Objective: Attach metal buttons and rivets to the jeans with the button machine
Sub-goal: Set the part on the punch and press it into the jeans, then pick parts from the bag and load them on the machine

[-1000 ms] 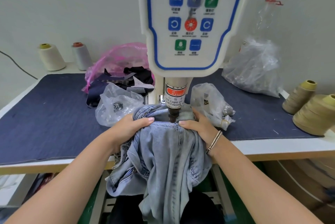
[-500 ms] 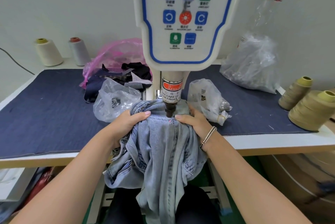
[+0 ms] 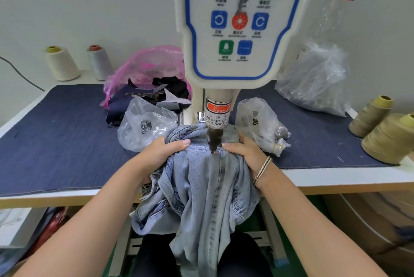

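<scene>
Light blue jeans (image 3: 208,189) hang off the table's front edge, with their top bunched under the white button machine (image 3: 239,30). The machine's dark punch tip (image 3: 214,142) sits just above the waistband, with a red light dot on the denim below it. My left hand (image 3: 162,153) grips the bunched denim to the left of the punch, thumb lying along the waistband. My right hand (image 3: 244,152) grips the denim to the right of the punch, with a bracelet on its wrist.
Two clear bags of metal parts lie beside the machine, one left (image 3: 145,126), one right (image 3: 259,124). A pink bag with dark fabric scraps (image 3: 147,81) and a large clear bag (image 3: 313,79) sit farther back. Thread cones stand at the back left (image 3: 60,64) and far right (image 3: 389,137).
Both hands keep holding the jeans beneath the punch. The waistband has shifted slightly under the tip; the camera view has dropped a little.
</scene>
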Tool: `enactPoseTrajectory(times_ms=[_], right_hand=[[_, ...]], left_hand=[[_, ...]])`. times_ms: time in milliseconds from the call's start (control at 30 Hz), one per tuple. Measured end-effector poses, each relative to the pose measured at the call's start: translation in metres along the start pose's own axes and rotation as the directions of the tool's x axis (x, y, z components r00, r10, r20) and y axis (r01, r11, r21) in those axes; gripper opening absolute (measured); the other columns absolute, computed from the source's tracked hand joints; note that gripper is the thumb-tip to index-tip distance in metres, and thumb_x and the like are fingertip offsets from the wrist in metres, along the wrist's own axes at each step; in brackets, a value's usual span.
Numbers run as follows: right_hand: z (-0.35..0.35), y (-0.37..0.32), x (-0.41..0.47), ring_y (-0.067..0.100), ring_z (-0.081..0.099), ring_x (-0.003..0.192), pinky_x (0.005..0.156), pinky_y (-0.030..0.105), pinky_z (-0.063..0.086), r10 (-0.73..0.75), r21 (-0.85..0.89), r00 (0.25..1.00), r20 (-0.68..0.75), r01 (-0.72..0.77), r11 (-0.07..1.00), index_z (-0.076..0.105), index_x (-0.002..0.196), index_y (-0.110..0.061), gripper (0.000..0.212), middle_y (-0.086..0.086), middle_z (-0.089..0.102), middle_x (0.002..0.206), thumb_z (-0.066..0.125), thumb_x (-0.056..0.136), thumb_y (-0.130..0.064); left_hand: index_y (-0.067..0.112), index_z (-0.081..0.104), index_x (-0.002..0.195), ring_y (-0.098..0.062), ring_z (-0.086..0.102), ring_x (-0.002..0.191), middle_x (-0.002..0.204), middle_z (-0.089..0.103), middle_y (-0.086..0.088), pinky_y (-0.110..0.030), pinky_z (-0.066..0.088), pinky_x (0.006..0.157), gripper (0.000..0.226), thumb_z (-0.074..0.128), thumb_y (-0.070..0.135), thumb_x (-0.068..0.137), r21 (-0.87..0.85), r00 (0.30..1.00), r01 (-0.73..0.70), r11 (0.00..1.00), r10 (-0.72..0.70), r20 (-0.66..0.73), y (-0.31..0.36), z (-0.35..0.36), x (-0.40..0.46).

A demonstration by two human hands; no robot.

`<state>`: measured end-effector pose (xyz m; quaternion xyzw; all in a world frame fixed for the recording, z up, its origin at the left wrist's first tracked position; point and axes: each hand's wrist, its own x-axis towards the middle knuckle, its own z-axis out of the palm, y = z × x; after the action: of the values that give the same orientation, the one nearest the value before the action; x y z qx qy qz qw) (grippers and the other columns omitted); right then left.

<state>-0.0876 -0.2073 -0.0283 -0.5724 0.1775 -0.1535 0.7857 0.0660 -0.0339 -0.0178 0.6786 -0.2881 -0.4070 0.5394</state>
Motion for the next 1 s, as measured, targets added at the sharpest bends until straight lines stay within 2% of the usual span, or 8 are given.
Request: enactPoseTrajectory(times_ms=[233, 367, 467, 667, 733, 800, 900, 1000], right_hand=[[0.004, -0.004, -0.007, 0.02, 0.069, 0.087, 0.071, 0.025, 0.055, -0.014, 0.009, 1.0, -0.001, 0.014, 1.0, 0.063, 0.108, -0.009, 0.037, 0.006, 0.073, 0.093, 0.07, 0.072, -0.005], [0.003, -0.005, -0.021, 0.025, 0.069, 0.095, 0.079, 0.031, 0.056, 0.039, 0.206, 0.997, 0.071, -0.053, 0.977, 0.077, 0.094, -0.011, 0.028, 0.013, 0.072, 0.102, 0.069, 0.073, -0.029], [0.0, -0.004, -0.038, 0.021, 0.071, 0.09, 0.073, 0.028, 0.056, 0.097, 0.223, 0.985, 0.14, -0.127, 0.967, 0.078, 0.092, -0.015, 0.023, 0.011, 0.073, 0.099, 0.064, 0.076, -0.023], [0.004, -0.025, -0.038, 0.022, 0.062, 0.078, 0.075, 0.031, 0.051, 0.021, 0.023, 0.997, 0.068, -0.023, 0.999, 0.06, 0.091, -0.009, 0.02, 0.014, 0.061, 0.087, 0.065, 0.071, -0.006], [0.004, -0.028, -0.036, 0.021, 0.066, 0.078, 0.076, 0.031, 0.053, 0.052, 0.079, 0.993, 0.108, -0.061, 0.995, 0.069, 0.089, -0.009, 0.018, 0.013, 0.066, 0.087, 0.064, 0.072, -0.005], [0.003, -0.025, -0.042, 0.017, 0.07, 0.079, 0.07, 0.027, 0.056, 0.126, 0.138, 0.978, 0.164, -0.15, 0.979, 0.078, 0.081, -0.015, 0.019, 0.007, 0.073, 0.084, 0.061, 0.077, -0.022], [-0.001, -0.019, -0.05, 0.022, 0.066, 0.083, 0.079, 0.029, 0.05, 0.286, -0.106, 0.924, 0.255, -0.268, 0.958, 0.075, 0.081, -0.013, 0.023, 0.011, 0.07, 0.09, 0.069, 0.074, -0.034], [-0.004, -0.03, -0.036, 0.018, 0.056, 0.064, 0.064, 0.026, 0.046, 0.338, -0.523, 0.935, 0.109, -0.236, 0.819, 0.061, 0.075, -0.005, 0.021, 0.01, 0.058, 0.075, 0.06, 0.084, -0.024]], left_hand=[[0.023, 0.066, 0.115, -0.027, 0.072, 0.096, 0.105, 0.075, -0.008, -0.039, 0.055, 0.084, 0.057, 0.076, 0.05, 0.065, -0.004, 0.998, 0.012, 1.0, -0.012, 0.056, 0.005, 0.0, -0.005], [0.028, 0.073, 0.103, -0.024, 0.072, 0.096, 0.105, 0.075, -0.007, -0.025, 0.057, 0.07, 0.038, 0.069, 0.056, 0.077, -0.056, 0.986, 0.054, 0.997, -0.044, 0.159, 0.006, 0.008, -0.014], [0.038, 0.077, 0.092, -0.016, 0.072, 0.094, 0.101, 0.076, -0.001, -0.019, 0.056, 0.069, 0.043, 0.06, 0.073, 0.075, -0.063, 0.976, 0.123, 0.99, -0.109, 0.19, 0.003, 0.011, -0.021], [0.021, 0.075, 0.095, -0.027, 0.073, 0.082, 0.096, 0.075, -0.013, -0.032, 0.058, 0.066, 0.045, 0.079, 0.026, 0.051, -0.105, 0.92, 0.183, 0.978, -0.132, 0.369, 0.015, 0.006, -0.02], [0.019, 0.074, 0.099, -0.027, 0.073, 0.084, 0.099, 0.074, -0.015, -0.032, 0.058, 0.068, 0.046, 0.079, 0.024, 0.054, -0.105, 0.904, 0.194, 0.975, -0.136, 0.405, 0.018, 0.009, -0.021], [0.023, 0.07, 0.11, -0.024, 0.07, 0.1, 0.113, 0.072, -0.011, -0.031, 0.057, 0.08, 0.047, 0.078, 0.036, 0.065, -0.025, 0.873, 0.175, 0.984, -0.144, 0.465, 0.017, 0.012, -0.027], [0.024, 0.065, 0.103, -0.006, 0.063, 0.103, 0.111, 0.068, 0.011, -0.031, 0.05, 0.098, 0.057, 0.056, 0.07, 0.072, 0.286, 0.921, -0.003, 0.958, -0.109, 0.374, 0.009, 0.017, -0.03], [0.02, 0.063, 0.074, -0.001, 0.055, 0.071, 0.074, 0.06, 0.016, -0.019, 0.048, 0.071, 0.04, 0.052, 0.058, 0.083, 0.304, 0.964, -0.239, 0.922, 0.189, 0.185, 0.006, 0.016, -0.025]])
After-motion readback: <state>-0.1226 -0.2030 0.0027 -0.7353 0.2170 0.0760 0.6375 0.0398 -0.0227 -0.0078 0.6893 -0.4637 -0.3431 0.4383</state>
